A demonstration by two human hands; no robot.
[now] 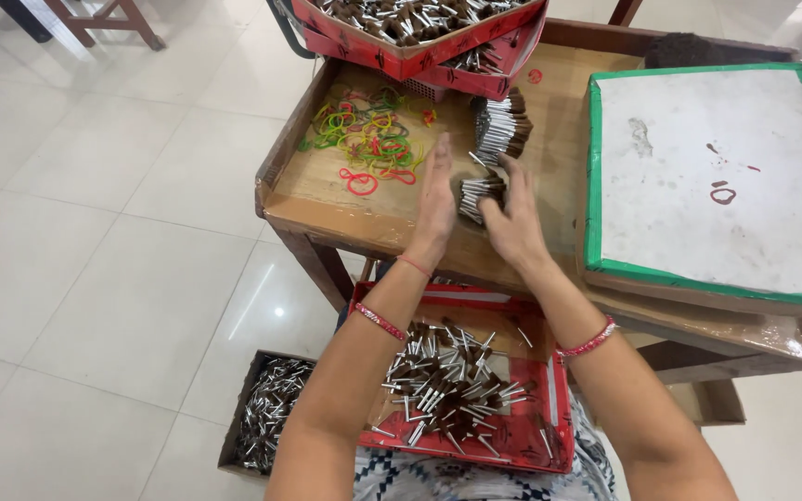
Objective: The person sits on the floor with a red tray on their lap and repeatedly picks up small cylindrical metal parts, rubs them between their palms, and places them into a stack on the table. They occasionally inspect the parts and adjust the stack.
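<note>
On wooden tray [327, 199] — left hand [434, 199] flat, released; right hand [512, 223] grasping bundle of sticks [477, 192].

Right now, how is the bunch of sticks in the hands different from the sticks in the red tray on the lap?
The bunch is packed tight, sticks side by side; the tray sticks lie loose, pointing every way. The bunch sits on the wooden table between the left hand and right hand; nothing touches the tray sticks. The bunch holds fewer. Both have silver and brown parts.
</note>
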